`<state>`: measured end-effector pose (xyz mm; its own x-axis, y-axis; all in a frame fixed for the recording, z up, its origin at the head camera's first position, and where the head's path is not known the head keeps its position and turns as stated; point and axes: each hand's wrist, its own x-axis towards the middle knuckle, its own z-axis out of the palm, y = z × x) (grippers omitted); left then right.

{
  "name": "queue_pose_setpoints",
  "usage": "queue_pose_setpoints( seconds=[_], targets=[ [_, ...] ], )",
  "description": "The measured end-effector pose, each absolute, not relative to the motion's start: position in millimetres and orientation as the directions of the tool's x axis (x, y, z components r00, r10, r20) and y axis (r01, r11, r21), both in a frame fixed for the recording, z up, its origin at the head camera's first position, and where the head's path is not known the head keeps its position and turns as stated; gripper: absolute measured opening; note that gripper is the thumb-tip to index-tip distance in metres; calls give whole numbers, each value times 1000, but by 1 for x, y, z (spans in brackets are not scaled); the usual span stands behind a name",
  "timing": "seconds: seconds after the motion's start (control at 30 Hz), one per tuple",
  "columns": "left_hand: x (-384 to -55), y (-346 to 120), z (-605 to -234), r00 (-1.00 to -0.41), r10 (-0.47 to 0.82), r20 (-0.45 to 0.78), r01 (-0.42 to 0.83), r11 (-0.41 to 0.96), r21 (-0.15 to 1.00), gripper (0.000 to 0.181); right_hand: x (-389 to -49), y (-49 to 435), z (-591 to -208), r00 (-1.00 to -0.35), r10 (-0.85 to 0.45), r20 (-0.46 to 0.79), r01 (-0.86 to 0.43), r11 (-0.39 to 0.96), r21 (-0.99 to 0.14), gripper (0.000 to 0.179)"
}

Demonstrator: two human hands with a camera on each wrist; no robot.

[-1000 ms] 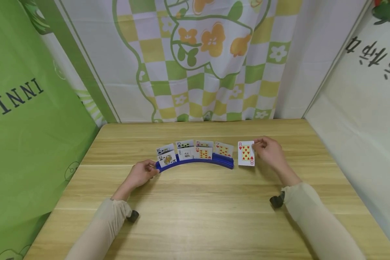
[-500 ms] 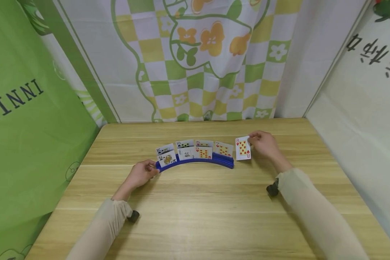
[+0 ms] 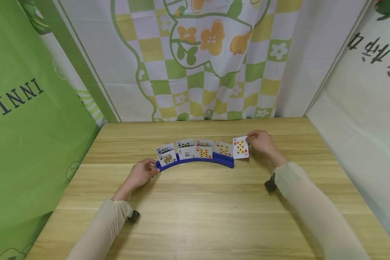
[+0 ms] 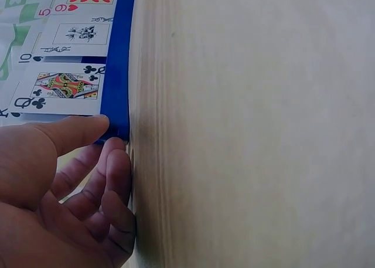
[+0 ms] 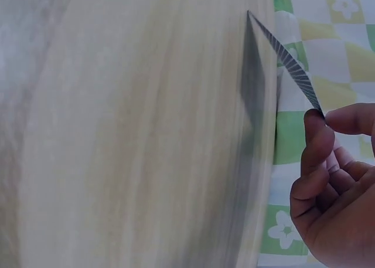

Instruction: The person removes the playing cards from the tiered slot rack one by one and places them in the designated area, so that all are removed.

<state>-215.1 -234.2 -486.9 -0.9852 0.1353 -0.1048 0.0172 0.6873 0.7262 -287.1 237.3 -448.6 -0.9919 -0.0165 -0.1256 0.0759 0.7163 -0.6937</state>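
Note:
A curved blue card holder (image 3: 225,160) stands on the table with playing cards in two rows. At the front are a queen of clubs (image 3: 167,159), a joker (image 3: 186,154) and a nine of hearts (image 3: 203,152). Behind them show a king (image 3: 164,147), a ten (image 3: 185,142), a five (image 3: 204,142) and a seven of hearts (image 3: 224,148). My left hand (image 3: 141,173) grips the holder's left end, thumb (image 4: 88,129) on top. Between right thumb and fingers my right hand (image 3: 263,144) pinches an eight of hearts (image 3: 240,147), its left edge close beside the holder's right end.
The wooden table (image 3: 195,209) stretches in front of the holder. A checked, flowered curtain (image 3: 211,86) hangs behind the table's back edge. Green cloth (image 3: 35,137) stands at the left, a white cloth wall (image 3: 360,126) at the right.
My right hand has moved left and slightly away with the eight of hearts, bringing it up to the holder's right end. The left hand and the holder stay in place.

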Motion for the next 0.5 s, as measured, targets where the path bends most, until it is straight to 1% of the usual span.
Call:
queue_pose_setpoints(
  seconds=[0.23,0.5],
  targets=[
    [-215,-235,-489,-987,138,-84,36,691,722,33,-292,241,-457,-990,-20,-143,76,768,-635,38],
    [-214,-234,-488,-988,141,-61,53,685,727,32,-294,242,-460,-994,-28,-109,41,812,-582,36]
  ],
)
